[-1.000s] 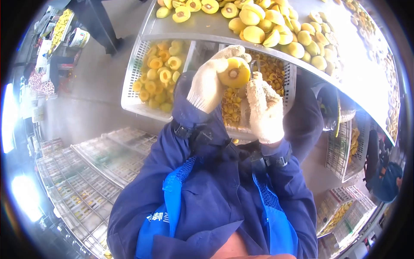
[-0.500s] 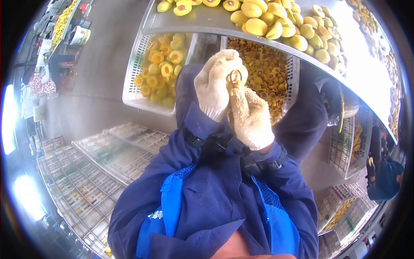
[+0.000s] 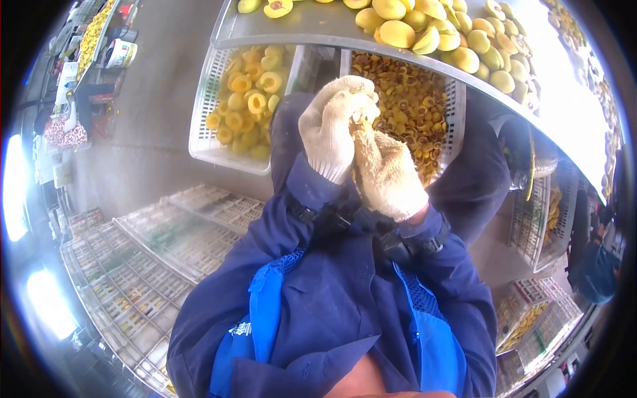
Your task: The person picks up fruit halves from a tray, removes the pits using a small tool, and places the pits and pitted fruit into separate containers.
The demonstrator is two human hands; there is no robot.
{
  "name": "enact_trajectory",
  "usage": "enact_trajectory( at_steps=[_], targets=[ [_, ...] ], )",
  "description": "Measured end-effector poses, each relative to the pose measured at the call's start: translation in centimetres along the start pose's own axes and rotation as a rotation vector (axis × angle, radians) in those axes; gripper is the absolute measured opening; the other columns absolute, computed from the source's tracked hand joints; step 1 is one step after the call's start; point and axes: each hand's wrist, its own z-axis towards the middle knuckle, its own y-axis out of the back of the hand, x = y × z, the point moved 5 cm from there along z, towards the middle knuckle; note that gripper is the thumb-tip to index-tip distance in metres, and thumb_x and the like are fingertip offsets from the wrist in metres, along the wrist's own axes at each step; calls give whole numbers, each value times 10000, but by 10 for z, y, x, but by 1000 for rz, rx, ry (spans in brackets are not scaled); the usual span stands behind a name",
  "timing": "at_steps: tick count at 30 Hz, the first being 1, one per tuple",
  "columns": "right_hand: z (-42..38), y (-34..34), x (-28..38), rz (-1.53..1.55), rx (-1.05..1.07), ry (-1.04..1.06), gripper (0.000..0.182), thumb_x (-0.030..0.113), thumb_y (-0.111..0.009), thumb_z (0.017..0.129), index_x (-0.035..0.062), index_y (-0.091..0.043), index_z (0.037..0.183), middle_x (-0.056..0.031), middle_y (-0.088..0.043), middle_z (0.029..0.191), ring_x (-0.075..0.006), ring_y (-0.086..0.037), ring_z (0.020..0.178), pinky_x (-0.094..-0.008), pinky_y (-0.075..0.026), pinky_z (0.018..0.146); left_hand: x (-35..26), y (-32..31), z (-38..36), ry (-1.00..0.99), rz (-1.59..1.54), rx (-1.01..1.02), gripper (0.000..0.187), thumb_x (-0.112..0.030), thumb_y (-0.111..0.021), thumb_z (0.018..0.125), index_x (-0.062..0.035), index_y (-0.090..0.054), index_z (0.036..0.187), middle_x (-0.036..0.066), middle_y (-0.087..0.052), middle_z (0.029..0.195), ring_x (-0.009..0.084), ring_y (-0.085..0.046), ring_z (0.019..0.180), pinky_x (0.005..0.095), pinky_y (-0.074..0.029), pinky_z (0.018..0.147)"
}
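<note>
Both my hands wear pale knitted gloves and meet in front of my chest, above a crate of brown and yellow pit scraps (image 3: 408,103). My left hand (image 3: 330,126) is closed around a yellow peach half (image 3: 371,111), mostly hidden by the fingers. Just below it, my right hand (image 3: 390,176) is wrapped around a ring-ended pitting tool (image 3: 361,124); its loop is pressed against the fruit and barely shows. To the left stands a white crate (image 3: 199,126) of hollowed yellow peach halves.
A metal worktable (image 3: 298,30) with piled halved peaches (image 3: 398,33) runs across the top, its edge beyond my hands. Stacked plastic crates (image 3: 152,259) stand at lower left, more crates (image 3: 521,315) at lower right. Another person (image 3: 594,265) is at far right.
The tool's metal ring, plainly visible before, is now mostly hidden at the left hand's fingers. My right hand has turned and shifted slightly; the left hand stays nearly in place.
</note>
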Motion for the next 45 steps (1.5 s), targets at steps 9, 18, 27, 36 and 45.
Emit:
enact_trajectory(
  at_steps=[9, 18, 27, 36, 45],
  targets=[
    [-24, -5, -28, 1074, 107, -811, 516, 481, -615, 1092, 14, -630, 873, -11, -493, 550, -105, -407, 387, -274, -305, 388, -12, -13, 25, 369, 69, 287, 562, -414, -491, 1148, 58, -726, 954, 152, -763, 921, 175, -701, 740, 288, -558, 700],
    [-25, -2, -25, 1367, 41, -892, 412, 433, -660, 1074, 30, -657, 985, -35, -592, 693, -117, -440, 424, -273, -337, 405, -7, -18, 21, 303, 212, 323, 528, -414, -540, 1148, 44, -755, 999, 110, -774, 869, 127, -694, 743, 283, -550, 694],
    [-42, -26, -36, 1344, -128, -989, 329, 421, -635, 1093, 99, -647, 1161, -24, -601, 742, -139, -459, 443, -291, -378, 441, 23, -11, 13, 578, -316, 56, 513, -443, -458, 1153, 15, -675, 1076, 212, -743, 1009, 278, -732, 765, 363, -604, 630],
    [-94, -7, -133, 840, -468, -1347, 522, 512, -540, 1128, 56, -654, 900, 3, -466, 522, -126, -419, 382, -283, -312, 392, -2, 65, 51, 100, 127, 16, 377, -324, -574, 1107, 32, -690, 1152, 227, -742, 1086, 338, -748, 828, 406, -630, 724],
    [-60, 11, -118, 729, -379, -1211, 646, 635, -569, 1076, 32, -668, 869, -28, -513, 551, -144, -449, 421, -317, -341, 407, 8, 148, 281, -172, 1475, -53, 471, -418, -641, 990, -64, -742, 1284, 246, -732, 1274, 433, -682, 1197, 495, -538, 1037]
  ],
)
